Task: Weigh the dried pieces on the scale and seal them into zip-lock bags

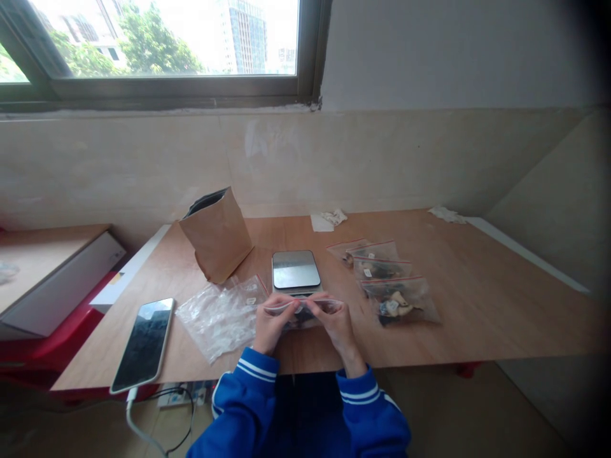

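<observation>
Both hands pinch the top edge of a clear zip-lock bag [304,320] close to the table's front edge. My left hand [273,323] is closed on the left part of the seal, and my right hand [335,321] grips it just to the right, thumbs nearly meeting. Something dark lies in the bag, mostly hidden by my fingers. Directly behind the bag stands a small kitchen scale [296,269] with a shiny metal top. A pile of clear plastic bags [219,317] lies left of my left hand. Several filled zip-lock bags [405,302] overlap in a row on the right.
A brown paper bag [218,235] stands at the back left. At the left front edge lies a smartphone [144,343] with a white cable [136,423] plugged in. Crumpled tissue [334,217] rests near the wall, under a window. A power strip [179,397] is below the table.
</observation>
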Action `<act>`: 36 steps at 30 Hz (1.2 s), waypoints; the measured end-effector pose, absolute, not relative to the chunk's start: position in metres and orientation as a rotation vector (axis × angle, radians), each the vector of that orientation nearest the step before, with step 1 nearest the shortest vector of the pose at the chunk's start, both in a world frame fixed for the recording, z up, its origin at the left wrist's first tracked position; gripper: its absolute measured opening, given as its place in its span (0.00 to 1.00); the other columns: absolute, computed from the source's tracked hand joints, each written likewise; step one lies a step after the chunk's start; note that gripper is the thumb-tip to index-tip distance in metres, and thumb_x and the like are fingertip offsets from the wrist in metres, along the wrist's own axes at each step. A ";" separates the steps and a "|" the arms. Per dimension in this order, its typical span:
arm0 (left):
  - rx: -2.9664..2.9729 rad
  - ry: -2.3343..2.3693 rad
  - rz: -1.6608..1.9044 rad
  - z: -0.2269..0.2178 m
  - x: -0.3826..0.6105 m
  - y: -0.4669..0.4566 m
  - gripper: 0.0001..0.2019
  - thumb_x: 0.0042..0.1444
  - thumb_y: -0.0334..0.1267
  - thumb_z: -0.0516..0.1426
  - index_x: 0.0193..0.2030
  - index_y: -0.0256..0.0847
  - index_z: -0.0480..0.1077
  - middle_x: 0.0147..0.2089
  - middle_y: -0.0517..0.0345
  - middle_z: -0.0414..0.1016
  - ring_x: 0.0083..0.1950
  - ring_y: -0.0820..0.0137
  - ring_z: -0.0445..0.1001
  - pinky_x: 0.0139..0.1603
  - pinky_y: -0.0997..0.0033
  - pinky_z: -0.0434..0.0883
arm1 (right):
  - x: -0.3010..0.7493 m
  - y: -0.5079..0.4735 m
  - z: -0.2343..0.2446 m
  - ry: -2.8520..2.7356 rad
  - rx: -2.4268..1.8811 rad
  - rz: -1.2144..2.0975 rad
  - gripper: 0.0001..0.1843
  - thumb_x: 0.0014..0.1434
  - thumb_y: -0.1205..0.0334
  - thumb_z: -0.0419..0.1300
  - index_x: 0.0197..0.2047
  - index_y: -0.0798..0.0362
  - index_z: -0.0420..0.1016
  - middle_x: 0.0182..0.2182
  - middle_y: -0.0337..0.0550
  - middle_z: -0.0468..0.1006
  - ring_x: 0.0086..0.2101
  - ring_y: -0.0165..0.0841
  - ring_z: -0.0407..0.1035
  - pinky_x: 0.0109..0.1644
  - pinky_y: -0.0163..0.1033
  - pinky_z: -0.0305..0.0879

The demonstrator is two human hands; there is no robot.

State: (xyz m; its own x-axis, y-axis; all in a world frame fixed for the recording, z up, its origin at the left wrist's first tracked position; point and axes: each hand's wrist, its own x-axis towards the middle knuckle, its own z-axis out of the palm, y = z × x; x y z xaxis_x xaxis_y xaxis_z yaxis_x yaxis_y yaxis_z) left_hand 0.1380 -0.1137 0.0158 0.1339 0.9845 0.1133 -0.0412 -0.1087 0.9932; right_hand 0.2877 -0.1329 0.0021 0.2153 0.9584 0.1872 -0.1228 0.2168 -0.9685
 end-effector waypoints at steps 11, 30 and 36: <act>1.583 0.995 1.289 0.041 0.145 -0.114 0.09 0.53 0.43 0.61 0.33 0.38 0.75 0.35 0.53 0.76 0.39 0.68 0.74 0.40 0.71 0.70 | 0.293 -0.137 0.032 -1.114 -0.995 1.024 0.10 0.50 0.56 0.67 0.33 0.54 0.79 0.30 0.41 0.81 0.33 0.33 0.75 0.39 0.37 0.71; 1.055 0.912 1.071 0.065 0.132 -0.100 0.31 0.56 0.61 0.49 0.35 0.33 0.79 0.33 0.45 0.80 0.39 0.59 0.78 0.46 0.62 0.72 | 0.300 -0.120 0.050 -1.179 -1.130 1.012 0.36 0.60 0.34 0.43 0.24 0.52 0.80 0.20 0.47 0.79 0.27 0.41 0.75 0.34 0.44 0.73; 1.372 1.170 1.399 0.069 0.085 -0.097 0.28 0.63 0.55 0.41 0.48 0.38 0.74 0.51 0.47 0.76 0.52 0.61 0.72 0.56 0.59 0.66 | 0.365 -0.095 0.044 -0.943 -1.319 0.899 0.37 0.59 0.32 0.42 0.29 0.52 0.80 0.21 0.51 0.78 0.25 0.41 0.75 0.30 0.43 0.71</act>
State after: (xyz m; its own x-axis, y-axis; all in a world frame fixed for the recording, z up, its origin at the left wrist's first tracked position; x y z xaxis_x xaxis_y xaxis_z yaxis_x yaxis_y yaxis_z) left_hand 0.0854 -0.0971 0.0692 -0.0555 0.9738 0.2203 0.0450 -0.2180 0.9749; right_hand 0.3655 -0.0954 0.0440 0.3682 0.9286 0.0465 -0.0026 0.0511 -0.9987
